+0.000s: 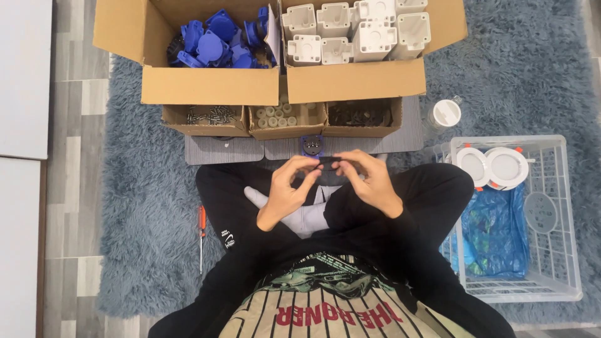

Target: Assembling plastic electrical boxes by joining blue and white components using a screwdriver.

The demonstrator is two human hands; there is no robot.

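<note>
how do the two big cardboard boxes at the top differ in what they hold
The left cardboard box holds blue plastic parts, rounded and heaped loosely. The right cardboard box holds white plastic parts, blocky and packed closely side by side. Both boxes are open-topped, brown, and sit side by side on the grey rug.

head cam | looks straight down | close over lap | boxes ahead on rug
</note>
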